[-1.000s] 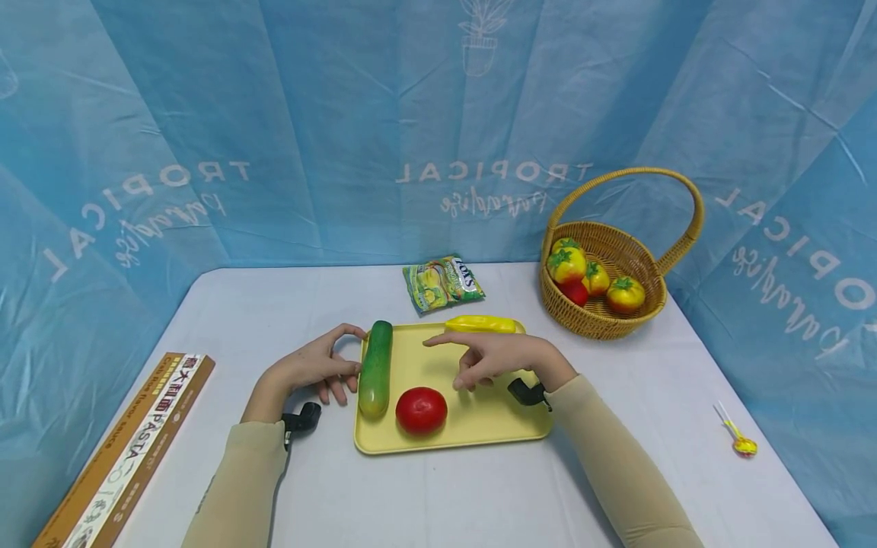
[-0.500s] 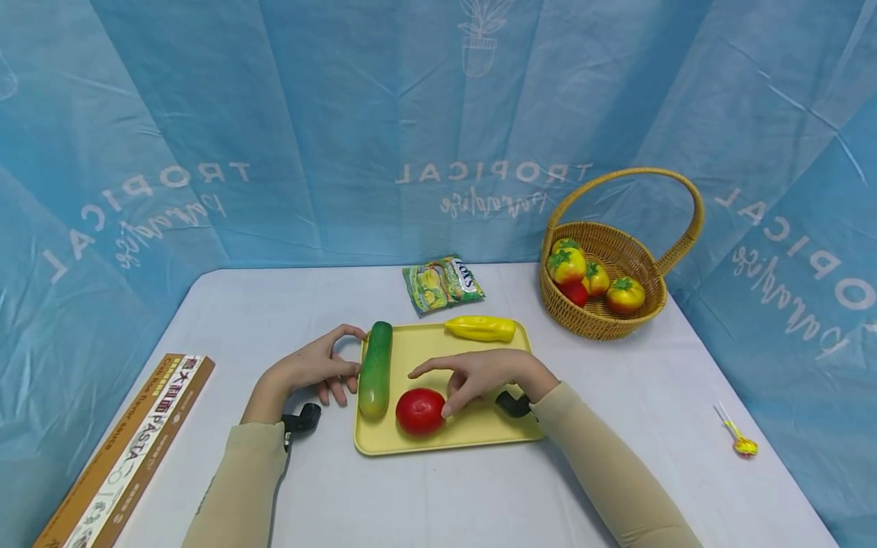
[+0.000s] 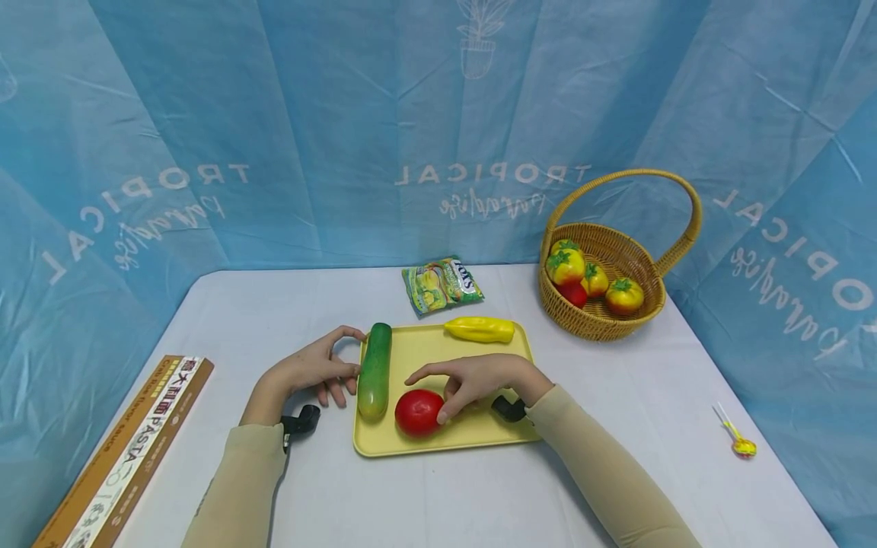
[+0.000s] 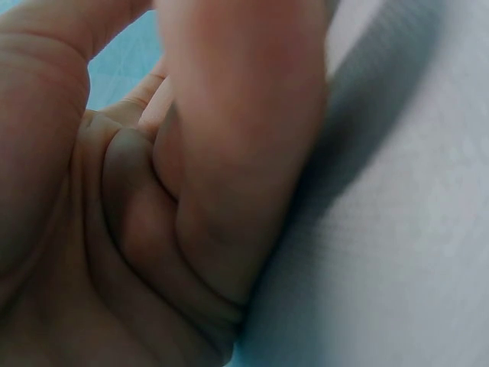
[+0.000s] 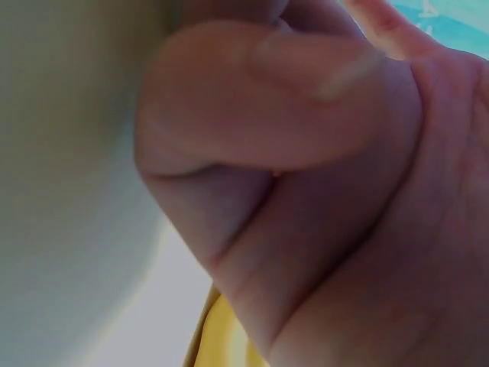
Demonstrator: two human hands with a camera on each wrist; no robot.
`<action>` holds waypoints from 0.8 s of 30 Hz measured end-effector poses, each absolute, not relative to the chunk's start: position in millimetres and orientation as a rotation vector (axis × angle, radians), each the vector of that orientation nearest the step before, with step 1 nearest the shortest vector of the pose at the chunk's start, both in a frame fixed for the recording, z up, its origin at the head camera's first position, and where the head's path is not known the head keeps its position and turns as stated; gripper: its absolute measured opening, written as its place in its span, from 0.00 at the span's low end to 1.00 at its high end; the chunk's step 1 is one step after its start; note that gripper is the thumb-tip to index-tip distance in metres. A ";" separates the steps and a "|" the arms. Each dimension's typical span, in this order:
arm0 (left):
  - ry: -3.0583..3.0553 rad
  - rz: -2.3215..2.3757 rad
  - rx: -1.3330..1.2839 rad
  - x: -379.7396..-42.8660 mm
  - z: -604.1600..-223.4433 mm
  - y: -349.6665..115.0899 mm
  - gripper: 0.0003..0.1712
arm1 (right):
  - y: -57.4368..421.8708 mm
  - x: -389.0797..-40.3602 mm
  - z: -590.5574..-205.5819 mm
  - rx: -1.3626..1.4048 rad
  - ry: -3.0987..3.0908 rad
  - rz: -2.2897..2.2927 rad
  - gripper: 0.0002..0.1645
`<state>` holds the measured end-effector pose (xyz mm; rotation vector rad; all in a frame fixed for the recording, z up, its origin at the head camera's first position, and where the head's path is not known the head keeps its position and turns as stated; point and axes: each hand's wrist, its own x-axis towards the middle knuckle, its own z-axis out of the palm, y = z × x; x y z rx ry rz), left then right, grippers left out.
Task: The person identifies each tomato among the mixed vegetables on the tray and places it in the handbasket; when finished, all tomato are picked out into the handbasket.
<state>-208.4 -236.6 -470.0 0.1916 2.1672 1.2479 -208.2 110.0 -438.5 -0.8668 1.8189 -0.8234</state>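
Observation:
In the head view, my left hand rests at the left edge of the yellow tray. Its index finger and thumb touch the rim, close beside a green cucumber. The left wrist view shows curled fingers above the white cloth, with nothing in the palm. My right hand is over the tray, thumb on the right side of a red tomato and index finger along its far side. In the right wrist view, bent fingers fill the picture and the tomato is hidden.
A banana-shaped yellow item lies on the tray's far edge. Behind it is a green Fox's candy packet. A wicker basket with several tomatoes stands back right. A lollipop lies far right, a pasta box far left.
My right hand has moved left and nearer from above the tray's right half to the tomato, uncovering the yellow item. My left hand has stayed in place.

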 end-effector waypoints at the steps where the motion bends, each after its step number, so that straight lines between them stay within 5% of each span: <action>1: 2.166 1.250 0.191 -208.2 -470.4 -236.7 0.37 | 109.8 -208.1 -438.6 -0.866 1.818 -0.821 0.45; 24: 2.155 1.260 0.211 -208.1 -471.5 -237.9 0.37 | 109.4 -207.5 -439.9 -0.847 1.815 -0.841 0.35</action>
